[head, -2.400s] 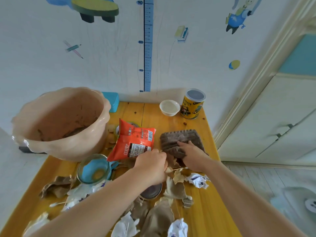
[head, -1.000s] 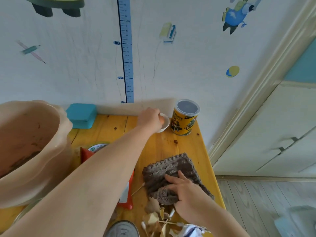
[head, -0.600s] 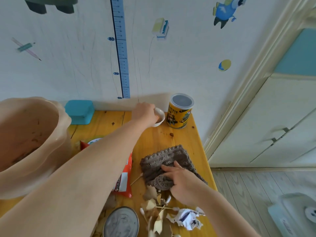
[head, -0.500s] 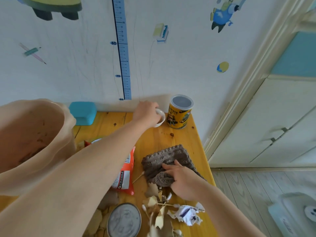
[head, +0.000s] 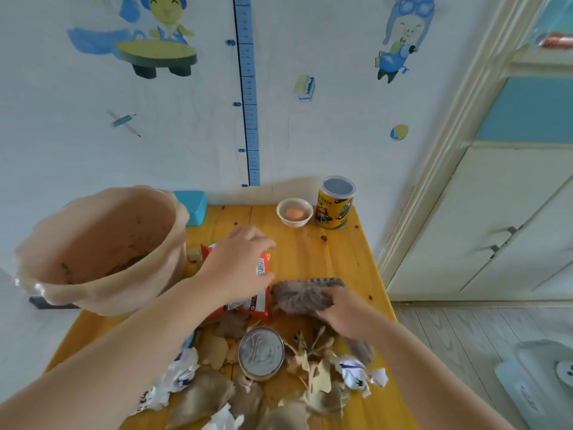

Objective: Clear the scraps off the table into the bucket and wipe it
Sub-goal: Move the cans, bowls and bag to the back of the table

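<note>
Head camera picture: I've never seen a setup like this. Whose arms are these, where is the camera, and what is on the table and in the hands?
There is no machine here. A person wears a wide-angle camera on the head, so you look forward and down along their two bare arms. The yellow table stands against a wall. At its left is a big beige bucket. At the back are a small bowl, a yellow can and a blue box. Nearer lie a red packet, a round tin, crumpled paper and dry leaves. The left hand is over the packet, but blur hides whether it grips it. The right hand presses on a grey cloth.
</note>
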`<state>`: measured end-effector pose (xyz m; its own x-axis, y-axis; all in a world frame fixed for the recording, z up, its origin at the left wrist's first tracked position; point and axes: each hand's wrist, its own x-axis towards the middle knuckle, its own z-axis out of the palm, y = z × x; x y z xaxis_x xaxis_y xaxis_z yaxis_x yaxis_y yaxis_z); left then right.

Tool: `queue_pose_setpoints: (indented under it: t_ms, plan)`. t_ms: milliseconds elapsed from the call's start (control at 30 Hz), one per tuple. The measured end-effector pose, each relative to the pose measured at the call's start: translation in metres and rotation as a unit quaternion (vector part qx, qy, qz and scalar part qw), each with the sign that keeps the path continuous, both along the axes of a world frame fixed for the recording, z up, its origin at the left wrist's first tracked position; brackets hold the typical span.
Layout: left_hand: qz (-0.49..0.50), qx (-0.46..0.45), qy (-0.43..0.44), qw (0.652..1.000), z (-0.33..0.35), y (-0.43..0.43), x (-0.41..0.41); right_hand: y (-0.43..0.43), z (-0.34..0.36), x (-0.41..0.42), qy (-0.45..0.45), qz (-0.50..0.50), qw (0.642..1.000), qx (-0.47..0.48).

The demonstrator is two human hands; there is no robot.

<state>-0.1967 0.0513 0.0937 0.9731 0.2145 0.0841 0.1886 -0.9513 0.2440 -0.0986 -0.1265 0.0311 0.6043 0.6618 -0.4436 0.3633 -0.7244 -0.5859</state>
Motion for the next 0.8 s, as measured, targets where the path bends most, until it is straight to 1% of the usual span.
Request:
queue_pose_setpoints:
  t_ms: [67, 100, 167, 200, 233, 333, 400, 433, 500, 567, 667, 733, 800]
  plan:
    - [-0.018, 0.114, 0.140, 0.983, -0.004, 0.007, -0.010, -0.001, 0.015, 0.016, -0.031, -0.123, 0.989, 0.076]
    - [-0.027, 0.152, 0.180, 0.971, -0.008, 0.009, -0.011, -0.002, 0.020, 0.026, -0.053, -0.186, 0.973, 0.126]
    - [-0.029, 0.198, 0.210, 0.957, -0.017, 0.012, -0.013, 0.001, 0.029, 0.040, -0.093, -0.278, 0.934, 0.205]
    - [-0.026, 0.213, 0.215, 0.953, -0.021, 0.014, -0.012, 0.004, 0.030, 0.045, -0.115, -0.298, 0.922, 0.217]
    - [-0.021, 0.222, 0.219, 0.950, -0.025, 0.015, -0.010, 0.007, 0.028, 0.049, -0.140, -0.301, 0.920, 0.209]
    - [0.000, 0.232, 0.231, 0.945, -0.031, 0.021, -0.001, 0.024, 0.014, 0.048, -0.159, -0.244, 0.950, 0.116]
    - [0.008, 0.229, 0.232, 0.945, -0.034, 0.024, 0.005, 0.036, -0.005, 0.044, -0.128, -0.201, 0.970, 0.049]
    - [0.007, 0.229, 0.226, 0.947, -0.034, 0.025, 0.007, 0.039, -0.015, 0.040, -0.116, -0.165, 0.979, 0.015]
    - [0.006, 0.227, 0.194, 0.954, -0.033, 0.027, 0.009, 0.044, -0.031, 0.031, -0.136, -0.056, 0.988, -0.046]
    - [0.017, 0.229, 0.134, 0.964, -0.026, 0.029, 0.012, 0.042, -0.045, 0.026, -0.170, 0.017, 0.984, -0.051]
    - [0.044, 0.260, 0.026, 0.964, -0.006, 0.036, 0.023, 0.032, -0.052, 0.026, -0.177, 0.062, 0.982, -0.032]
    - [0.068, 0.248, 0.001, 0.966, 0.008, 0.041, 0.034, 0.026, -0.050, 0.026, -0.164, 0.088, 0.982, -0.024]
    - [0.091, 0.199, 0.005, 0.976, 0.018, 0.044, 0.044, 0.022, -0.046, 0.024, -0.148, 0.099, 0.984, -0.007]
